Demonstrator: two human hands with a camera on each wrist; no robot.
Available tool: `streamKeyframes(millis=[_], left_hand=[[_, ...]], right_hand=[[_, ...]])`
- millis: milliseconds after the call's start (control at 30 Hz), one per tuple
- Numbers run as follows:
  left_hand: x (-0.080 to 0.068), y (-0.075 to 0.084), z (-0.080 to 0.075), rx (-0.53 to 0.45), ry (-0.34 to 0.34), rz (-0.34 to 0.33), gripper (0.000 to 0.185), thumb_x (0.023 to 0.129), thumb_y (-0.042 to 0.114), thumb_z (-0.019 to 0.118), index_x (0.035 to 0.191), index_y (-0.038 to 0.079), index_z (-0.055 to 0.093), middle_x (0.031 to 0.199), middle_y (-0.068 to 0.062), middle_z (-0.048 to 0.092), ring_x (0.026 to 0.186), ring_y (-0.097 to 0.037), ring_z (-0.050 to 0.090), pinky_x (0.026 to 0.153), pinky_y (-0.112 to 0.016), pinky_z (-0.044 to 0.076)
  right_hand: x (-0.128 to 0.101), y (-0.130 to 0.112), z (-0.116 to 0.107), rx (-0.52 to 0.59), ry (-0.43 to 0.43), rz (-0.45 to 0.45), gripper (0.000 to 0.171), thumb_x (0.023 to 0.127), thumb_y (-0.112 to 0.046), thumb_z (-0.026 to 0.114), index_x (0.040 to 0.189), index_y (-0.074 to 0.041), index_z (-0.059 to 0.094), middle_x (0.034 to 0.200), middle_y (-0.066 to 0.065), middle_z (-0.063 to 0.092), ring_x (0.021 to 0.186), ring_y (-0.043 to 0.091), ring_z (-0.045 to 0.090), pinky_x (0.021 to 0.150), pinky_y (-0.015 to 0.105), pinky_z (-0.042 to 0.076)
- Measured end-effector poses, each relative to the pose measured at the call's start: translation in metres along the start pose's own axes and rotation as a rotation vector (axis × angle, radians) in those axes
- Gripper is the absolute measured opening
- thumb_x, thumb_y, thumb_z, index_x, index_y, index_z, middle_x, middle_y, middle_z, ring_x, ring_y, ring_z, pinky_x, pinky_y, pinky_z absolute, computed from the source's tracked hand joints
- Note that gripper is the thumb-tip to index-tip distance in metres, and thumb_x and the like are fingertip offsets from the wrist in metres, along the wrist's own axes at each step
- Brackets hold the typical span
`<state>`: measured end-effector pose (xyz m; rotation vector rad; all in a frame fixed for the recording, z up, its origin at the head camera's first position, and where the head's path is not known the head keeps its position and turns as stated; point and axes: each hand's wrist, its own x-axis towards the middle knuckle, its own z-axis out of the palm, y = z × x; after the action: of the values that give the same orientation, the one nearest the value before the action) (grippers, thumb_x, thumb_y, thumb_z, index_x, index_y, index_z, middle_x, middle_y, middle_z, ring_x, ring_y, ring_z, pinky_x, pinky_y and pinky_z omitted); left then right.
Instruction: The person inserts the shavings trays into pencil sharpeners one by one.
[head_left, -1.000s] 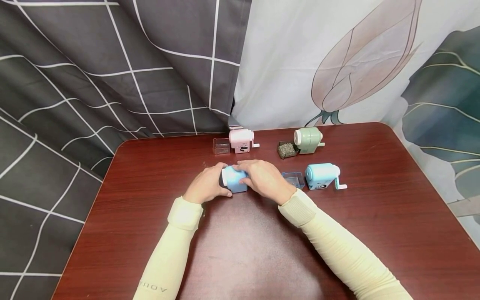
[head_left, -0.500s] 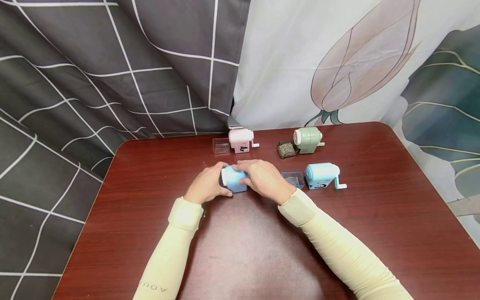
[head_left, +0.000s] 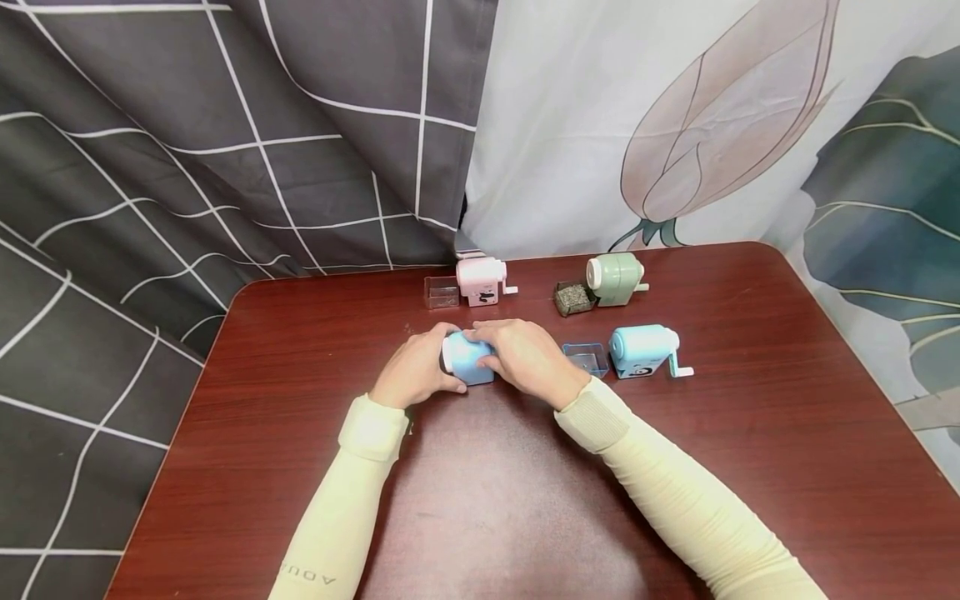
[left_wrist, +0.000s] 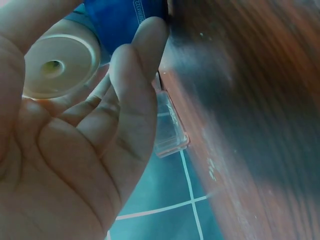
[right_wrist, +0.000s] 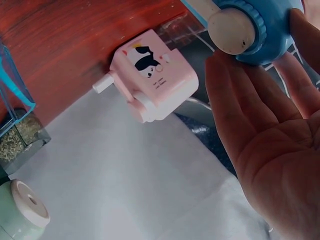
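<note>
A blue crank pencil sharpener [head_left: 471,372] stands between my two hands over the middle of the table. My left hand [head_left: 415,367] grips it at its white front end, thumb at the lower edge. In the left wrist view, the round white pencil-hole face [left_wrist: 75,75] is turned toward that palm, and fingertips meet the blue casing [left_wrist: 114,25]. My right hand [head_left: 528,358] holds the sharpener's other end, its thumb on the blue body and fingers round the back. The right wrist view shows the white crank hub [right_wrist: 231,31] right above those fingers.
Behind stand a pink sharpener [head_left: 480,282] beside its clear drawer [head_left: 442,293], and a green sharpener [head_left: 618,280] beside a drawer of shavings [head_left: 574,299]. Right of my right hand are a light blue sharpener [head_left: 643,352] and its clear blue drawer [head_left: 588,359]. Curtains [head_left: 555,167] hang behind the table.
Both hands keep their hold on the blue pencil sharpener in nearly the same place. The dark strip beside its white front looks narrower than before.
</note>
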<state>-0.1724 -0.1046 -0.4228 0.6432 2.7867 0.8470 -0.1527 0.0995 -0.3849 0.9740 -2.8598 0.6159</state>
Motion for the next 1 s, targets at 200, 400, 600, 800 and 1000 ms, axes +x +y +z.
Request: streamKeyframes(millis=[200, 400, 600, 800, 1000], left_hand=[[0.0005, -0.0003, 0.0006, -0.005, 0.011, 0.006, 0.079, 0.066, 0.023, 0.097, 0.131, 0.005, 0.055, 0.117, -0.011, 0.068, 0.101, -0.027, 0.065, 0.089, -0.044, 0.052], [-0.0002, 0.0019, 0.0012, -0.009, 0.020, 0.003, 0.078, 0.066, 0.022, 0.097, 0.131, 0.005, 0.055, 0.117, -0.011, 0.068, 0.102, -0.027, 0.065, 0.091, -0.044, 0.052], [-0.0016, 0.0048, 0.0026, -0.004, 0.033, 0.003, 0.078, 0.066, 0.021, 0.096, 0.131, 0.004, 0.055, 0.117, -0.012, 0.068, 0.100, -0.028, 0.066, 0.090, -0.044, 0.052], [-0.0040, 0.0060, 0.0041, 0.012, 0.057, 0.019, 0.078, 0.066, 0.020, 0.096, 0.130, 0.006, 0.055, 0.115, -0.013, 0.070, 0.099, -0.028, 0.068, 0.088, -0.044, 0.053], [-0.0042, 0.0061, 0.0054, 0.003, 0.063, 0.028, 0.078, 0.066, 0.020, 0.097, 0.130, 0.006, 0.055, 0.114, -0.013, 0.070, 0.098, -0.028, 0.068, 0.088, -0.044, 0.054]], right_hand=[[0.0006, -0.0003, -0.0007, -0.002, -0.002, 0.001, 0.041, 0.089, -0.017, 0.078, 0.128, -0.005, 0.069, 0.130, 0.010, 0.067, 0.118, 0.025, 0.064, 0.094, 0.042, 0.053], [0.0012, -0.0002, -0.0007, -0.014, 0.001, 0.003, 0.041, 0.089, -0.016, 0.078, 0.128, -0.006, 0.069, 0.130, 0.009, 0.067, 0.118, 0.024, 0.064, 0.093, 0.042, 0.053], [0.0021, 0.0002, 0.0000, -0.011, 0.001, 0.000, 0.041, 0.089, -0.016, 0.078, 0.127, -0.006, 0.070, 0.129, 0.010, 0.067, 0.117, 0.025, 0.065, 0.093, 0.042, 0.053], [0.0024, 0.0003, 0.0003, 0.000, 0.000, 0.005, 0.040, 0.088, -0.016, 0.079, 0.125, -0.005, 0.070, 0.128, 0.010, 0.068, 0.115, 0.026, 0.066, 0.092, 0.042, 0.053], [0.0020, 0.0004, 0.0005, 0.003, 0.001, 0.009, 0.040, 0.087, -0.017, 0.080, 0.125, -0.006, 0.071, 0.129, 0.011, 0.067, 0.114, 0.027, 0.066, 0.091, 0.042, 0.054]])
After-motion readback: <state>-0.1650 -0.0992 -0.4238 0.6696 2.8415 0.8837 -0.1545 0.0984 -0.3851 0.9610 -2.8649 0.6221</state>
